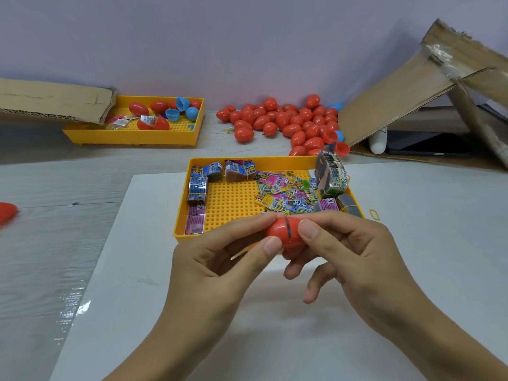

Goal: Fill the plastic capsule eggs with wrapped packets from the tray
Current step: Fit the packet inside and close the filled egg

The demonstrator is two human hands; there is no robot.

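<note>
A red capsule egg is held over the front edge of the yellow tray, its two halves nearly together with a dark gap at the seam. My left hand pinches its left half between thumb and forefinger. My right hand pinches the right half the same way. The tray holds wrapped packets: loose colourful ones in the middle, blue and pink stacks along the left, a rubber-banded bundle at the right.
A heap of red eggs lies behind the tray. A second yellow tray at the back left holds red and blue eggs. Cardboard leans at the right, another sheet at the left. One red egg sits at the left edge.
</note>
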